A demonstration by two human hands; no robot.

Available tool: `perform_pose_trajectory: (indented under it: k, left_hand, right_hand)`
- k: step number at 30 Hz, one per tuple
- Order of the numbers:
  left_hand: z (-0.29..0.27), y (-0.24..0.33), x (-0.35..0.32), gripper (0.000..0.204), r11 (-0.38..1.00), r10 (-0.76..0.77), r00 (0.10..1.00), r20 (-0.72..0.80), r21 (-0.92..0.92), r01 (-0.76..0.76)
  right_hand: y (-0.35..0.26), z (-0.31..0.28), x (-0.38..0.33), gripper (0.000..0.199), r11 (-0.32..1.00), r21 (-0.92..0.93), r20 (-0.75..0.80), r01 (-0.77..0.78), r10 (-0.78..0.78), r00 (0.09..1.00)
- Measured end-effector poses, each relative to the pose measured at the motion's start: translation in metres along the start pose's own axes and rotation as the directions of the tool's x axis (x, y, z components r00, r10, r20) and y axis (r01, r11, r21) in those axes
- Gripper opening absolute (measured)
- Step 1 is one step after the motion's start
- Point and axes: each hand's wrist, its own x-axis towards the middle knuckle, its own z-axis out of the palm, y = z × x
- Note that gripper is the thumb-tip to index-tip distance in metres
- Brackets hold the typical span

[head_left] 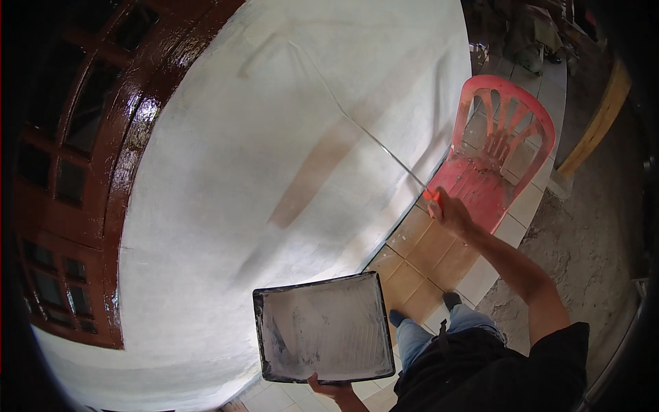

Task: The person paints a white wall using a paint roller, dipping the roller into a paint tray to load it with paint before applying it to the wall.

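Observation:
My right hand [452, 214] is closed around the orange-red handle of a paint roller [376, 139], arm stretched out to the right. Its thin metal rod runs up and left across the white wall [199, 192]; the roller head is hard to make out against the pale surface. Low in the picture, my left hand [331, 388] grips the near edge of a black-rimmed paint tray [326, 329], thumb over the rim. Whitish paint residue coats the inside of the tray, with dark patches along its left side.
A red plastic chair [473, 180], spotted with dirt, stands by the wall on the right. Glossy brown window frames [113, 226] border the wall at left. Tan tiles [412, 275] lie underfoot, beside rough grey ground [549, 240]. A wooden piece [600, 123] leans at far right.

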Motion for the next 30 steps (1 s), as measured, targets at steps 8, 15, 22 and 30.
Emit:
perform_pose_trajectory:
  k: [8, 15, 22, 30]
  left_hand:
    - [0.004, -0.001, -0.003, 0.074, 0.999, 0.012, 1.0, -0.002, -0.049, -0.012]
    - [0.001, 0.0, -0.002, 0.076, 1.0, -0.012, 0.999, -0.032, -0.025, 0.011]
    - [0.002, 0.002, -0.005, 0.067, 0.999, -0.015, 1.0, 0.002, -0.05, 0.015]
    - [0.005, 0.003, -0.013, 0.065, 0.998, -0.001, 0.998, -0.058, -0.065, -0.003]
  right_hand:
    - [0.028, 0.012, -0.032, 0.033, 0.993, -0.113, -0.005, -0.02, 0.019, 1.0]
    - [-0.032, -0.019, 0.019, 0.033, 0.998, -0.007, 0.027, -0.06, 0.06, 0.998]
    - [-0.025, -0.001, -0.01, 0.034, 0.998, -0.059, -0.023, -0.037, 0.035, 0.999]
    - [-0.01, 0.002, -0.015, 0.033, 0.998, -0.03, 0.011, -0.048, 0.048, 0.999]
